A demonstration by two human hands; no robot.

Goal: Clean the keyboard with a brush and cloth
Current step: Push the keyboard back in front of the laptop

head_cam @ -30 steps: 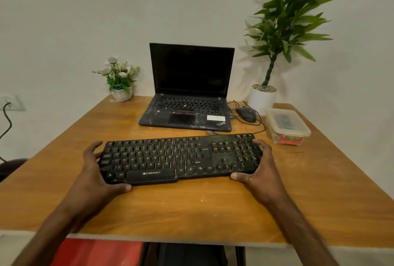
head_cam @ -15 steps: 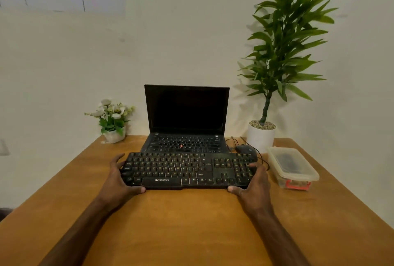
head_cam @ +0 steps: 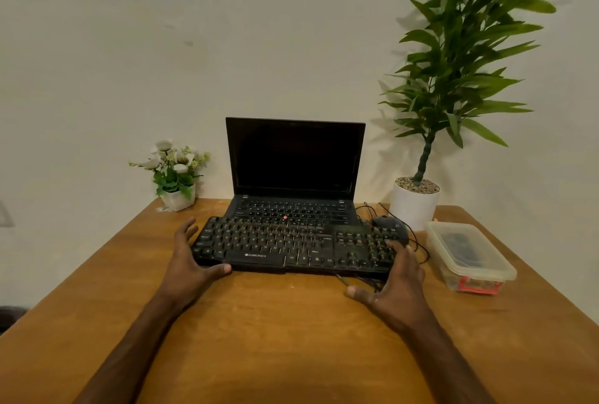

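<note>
Left hand (head_cam: 186, 261): wide open, fingers straight and splayed just beside the left end of the keyboard (head_cam: 291, 248). The thumb lies against the keyboard's near edge at the left corner. No closed grasp is visible.

Right hand (head_cam: 395, 287): also wide open. The fingertips rest on the keys at the right end of the keyboard. The thumb is spread out over the table (head_cam: 291, 338), apart from the keyboard's near edge. It holds nothing.

Keyboard: one, black, lettered ZEBRONICS on its near edge. It lies crosswise at mid-table between the two hands. Its far edge sits over the front part of the laptop (head_cam: 295, 176). A thin dark cable (head_cam: 356, 279) shows on the wood just below its right near edge.

Containers: one clear plastic box (head_cam: 470, 254), lid on, with a red clasp at its near end. It stands on the table to the right of the keyboard, near but apart. Something dark lies inside; what it is cannot be told through the lid.

Count of other items: one laptop, open, screen dark, at the far middle. One black mouse (head_cam: 389, 225), just behind the keyboard's right end, with wires trailing round it. Two potted plants: a tall leafy one in a white pot (head_cam: 415, 202) at far right, and a small white-flowered one (head_cam: 176, 170) at far left.
</note>
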